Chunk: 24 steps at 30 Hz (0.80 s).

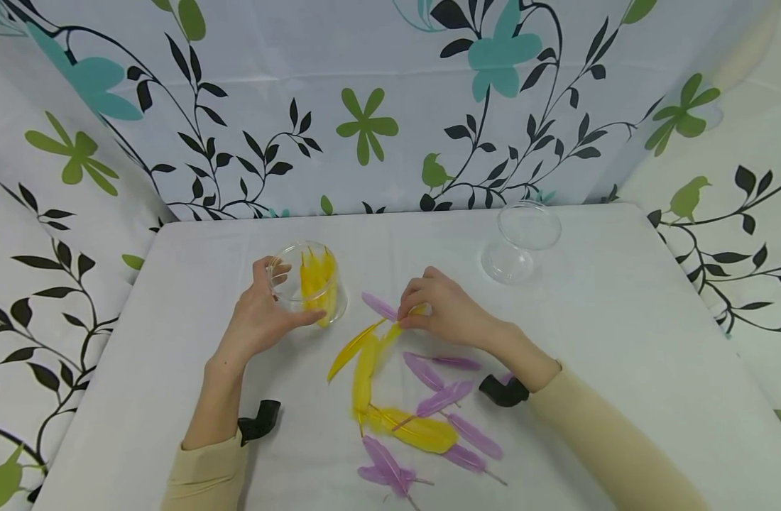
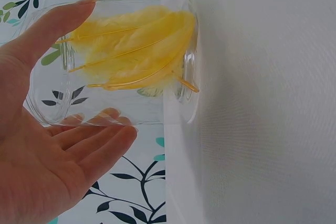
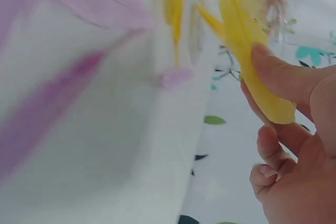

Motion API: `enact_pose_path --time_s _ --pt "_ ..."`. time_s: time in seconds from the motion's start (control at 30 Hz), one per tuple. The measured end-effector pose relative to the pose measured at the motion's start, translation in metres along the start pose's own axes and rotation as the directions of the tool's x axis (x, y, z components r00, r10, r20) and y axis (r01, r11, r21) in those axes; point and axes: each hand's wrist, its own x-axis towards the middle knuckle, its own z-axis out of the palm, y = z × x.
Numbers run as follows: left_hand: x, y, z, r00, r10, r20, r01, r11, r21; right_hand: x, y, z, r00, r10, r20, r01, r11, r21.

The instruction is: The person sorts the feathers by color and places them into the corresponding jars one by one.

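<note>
My left hand (image 1: 253,323) holds a clear jar (image 1: 287,292) at the table's left, thumb on one side and fingers on the other. Yellow feathers (image 2: 131,51) stand inside the jar, quills toward its mouth. Between thumb and fingers, my right hand (image 1: 451,309) pinches a yellow feather (image 3: 244,40) above the middle of the table. Other yellow feathers (image 1: 363,372) lie below that hand, together with several purple feathers (image 1: 443,399). One purple feather (image 1: 379,305) is just left of the right fingertips.
A second clear jar (image 1: 508,264) stands at the back right of the white-covered table (image 1: 595,305). Patterned cloth (image 1: 390,57) hangs behind the table and at both sides. Black curved pieces (image 1: 260,420) show beside the wrists.
</note>
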Motion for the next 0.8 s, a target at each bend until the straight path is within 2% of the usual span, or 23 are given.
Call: enact_pose_path --time_s 0.17,0.3,0.43,0.57,0.7,0.8 --pt "0.001 -0.001 0.000 1.000 0.001 0.000 -0.001 1.000 -0.003 0.015 -0.008 -0.029 0.993 0.001 -0.116 0.000 1.000 0.013" --pt "0.001 -0.002 -0.001 1.000 0.001 -0.001 -0.001 1.000 -0.006 0.031 -0.018 -0.049 0.973 -0.049 -0.224 0.053 0.998 0.013" --pt "0.000 -0.003 0.000 1.000 -0.004 0.002 0.004 1.000 -0.013 0.048 -0.031 -0.061 0.954 -0.086 -0.287 0.085 0.996 -0.015" --pt "0.000 -0.002 0.000 1.000 -0.012 0.006 0.012 1.000 -0.016 0.063 -0.041 -0.065 0.941 -0.109 -0.321 0.092 0.993 -0.070" --pt "0.000 -0.001 0.000 1.000 -0.016 0.008 0.016 1.000 -0.017 0.077 -0.048 -0.060 0.928 -0.164 -0.333 0.118 0.981 -0.154" --pt "0.000 -0.001 0.000 1.000 -0.014 0.008 0.014 1.000 -0.019 0.088 -0.055 -0.052 0.932 -0.189 -0.310 0.120 0.966 -0.230"
